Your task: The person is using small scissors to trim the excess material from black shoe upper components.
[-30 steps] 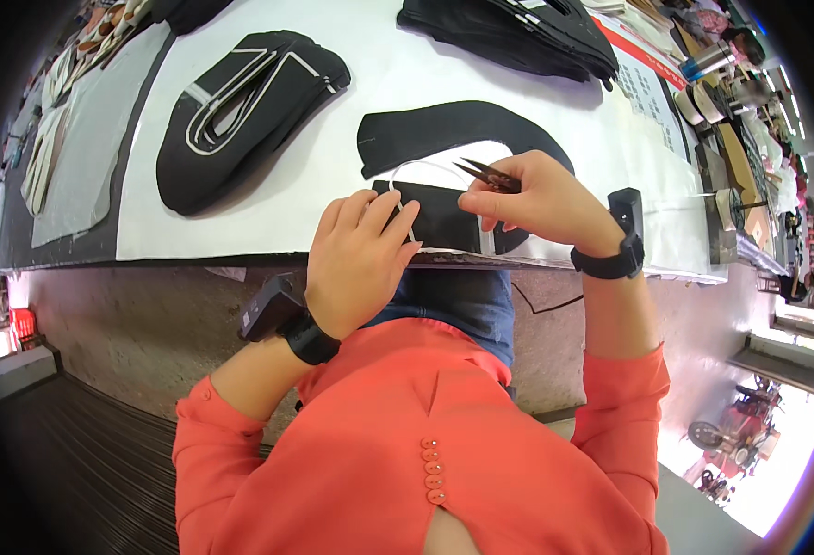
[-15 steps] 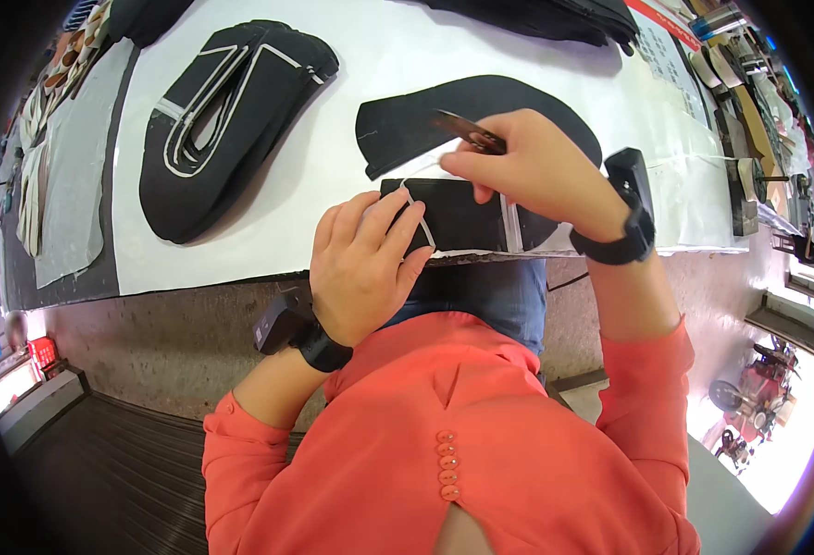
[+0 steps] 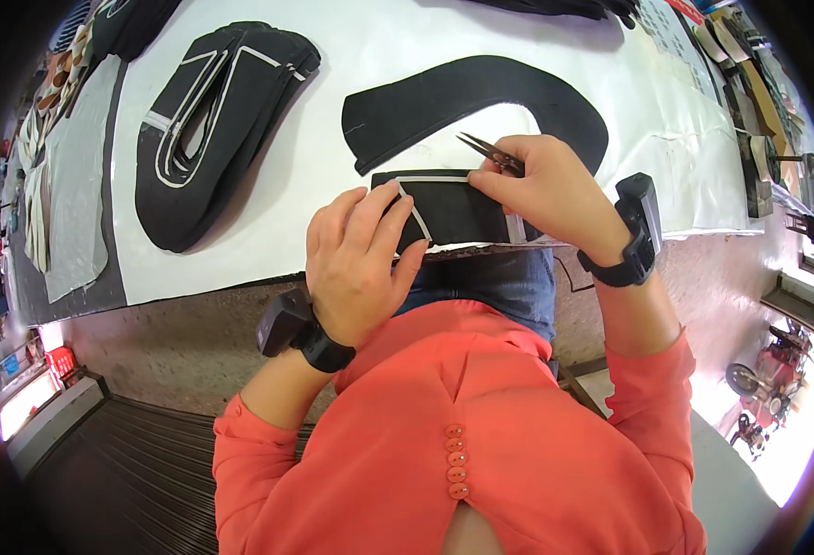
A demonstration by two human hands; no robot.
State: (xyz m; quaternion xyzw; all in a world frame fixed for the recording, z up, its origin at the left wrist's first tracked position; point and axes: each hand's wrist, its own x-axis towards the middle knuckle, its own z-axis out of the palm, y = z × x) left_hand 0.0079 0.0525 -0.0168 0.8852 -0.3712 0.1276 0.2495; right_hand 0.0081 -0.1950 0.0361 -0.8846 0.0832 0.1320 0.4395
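White strip (image 3: 434, 178) now straight along black piece (image 3: 464, 211)

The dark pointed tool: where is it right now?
In the head view, the dark pointed tool is up and right of centre, in the right hand, near the white strip on the curved black piece.

The right hand (image 3: 551, 188) holds what look like dark snips (image 3: 494, 154).
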